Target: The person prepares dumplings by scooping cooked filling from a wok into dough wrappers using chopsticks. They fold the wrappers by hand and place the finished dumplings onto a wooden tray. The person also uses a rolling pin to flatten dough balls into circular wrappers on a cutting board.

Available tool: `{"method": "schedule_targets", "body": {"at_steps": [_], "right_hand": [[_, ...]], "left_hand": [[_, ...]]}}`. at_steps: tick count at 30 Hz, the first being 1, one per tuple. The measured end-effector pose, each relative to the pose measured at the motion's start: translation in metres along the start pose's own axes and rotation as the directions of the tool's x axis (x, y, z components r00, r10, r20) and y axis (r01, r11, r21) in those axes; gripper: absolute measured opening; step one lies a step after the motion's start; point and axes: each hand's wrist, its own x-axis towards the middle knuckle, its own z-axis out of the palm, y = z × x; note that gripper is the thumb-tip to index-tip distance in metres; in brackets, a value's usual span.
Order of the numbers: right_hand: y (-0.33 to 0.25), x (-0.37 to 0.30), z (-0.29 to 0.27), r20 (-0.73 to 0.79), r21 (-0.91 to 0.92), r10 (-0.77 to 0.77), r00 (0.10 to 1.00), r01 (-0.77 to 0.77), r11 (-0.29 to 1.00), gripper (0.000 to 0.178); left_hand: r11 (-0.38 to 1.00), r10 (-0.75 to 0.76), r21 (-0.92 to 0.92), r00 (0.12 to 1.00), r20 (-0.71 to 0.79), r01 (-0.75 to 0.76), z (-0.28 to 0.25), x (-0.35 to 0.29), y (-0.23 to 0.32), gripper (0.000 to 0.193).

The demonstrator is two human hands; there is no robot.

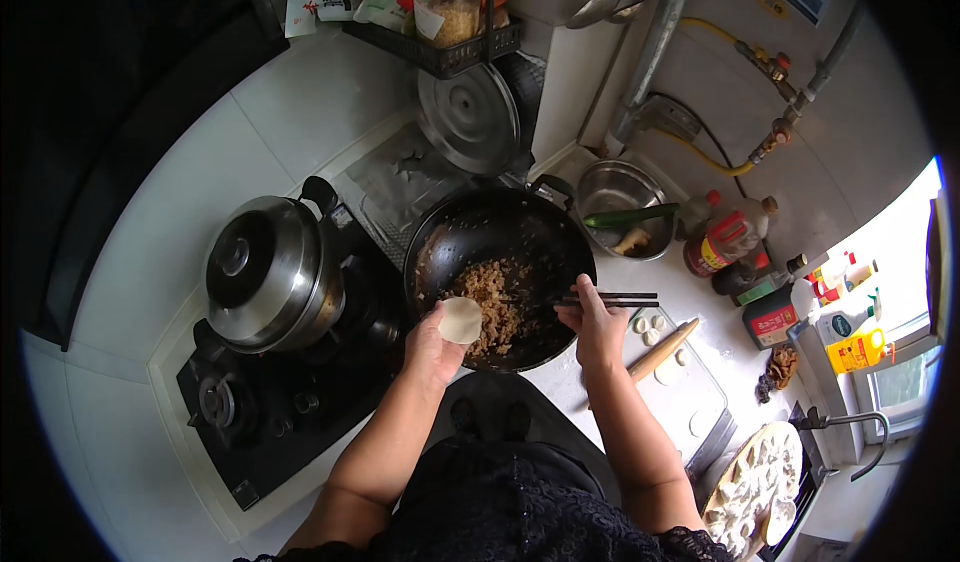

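Note:
My left hand [430, 354] holds a round, pale dumpling wrapper [460, 320] over the near left rim of a dark wok [470, 224]. In the wok lies a heap of brown minced filling [490, 297], with crumbs of it scattered on the wall. At the wok's right rim, my right hand [598, 334] is closed around a pair of dark chopsticks [632, 300]. Their ends stick out to the right, and the other ends reach over the wok toward the filling. Beneath my right wrist, a wooden rolling pin [665, 350] rests on a board [700, 397] with several dough pieces [650, 337].
A lidded steel pot [262, 272] stands on the black gas stove [275, 432] at left. Behind the wok leans a steel lid [468, 117]. To the right are a metal bowl [610, 187] with a cucumber [632, 216], several bottles [715, 247], and a tray of dumplings [708, 518] near the tap [875, 422].

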Motion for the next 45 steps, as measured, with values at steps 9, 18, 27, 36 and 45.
{"method": "schedule_targets", "body": {"at_steps": [9, 18, 27, 36, 45], "right_hand": [[0.022, -0.028, -0.015, 0.405, -0.061, -0.693, 0.596, 0.774, 0.63, 0.006], [-0.013, -0.028, -0.013, 0.067, 0.134, -0.293, 0.954, 0.283, 0.95, 0.021], [-0.008, -0.029, -0.007, 0.041, 0.084, -0.128, 0.991, 0.124, 0.989, 0.033], [0.001, -0.018, -0.006, 0.053, 0.054, -0.021, 0.998, 0.018, 0.998, 0.032], [0.005, -0.011, -0.01, 0.075, 0.095, 0.007, 0.997, -0.014, 0.995, 0.031]], "left_hand": [[0.989, -0.086, -0.086, 0.943, 0.32, 0.119, 0.031, -0.005, 0.004, 0.056], [0.976, -0.084, -0.162, 0.938, 0.335, 0.145, 0.033, -0.009, 0.004, 0.051], [0.973, -0.102, -0.166, 0.947, 0.306, 0.159, 0.029, -0.01, -0.002, 0.048], [0.987, -0.106, -0.086, 0.953, 0.282, 0.135, 0.027, -0.015, -0.005, 0.049], [0.988, -0.093, -0.096, 0.958, 0.273, 0.123, 0.01, -0.011, 0.004, 0.05]]}}
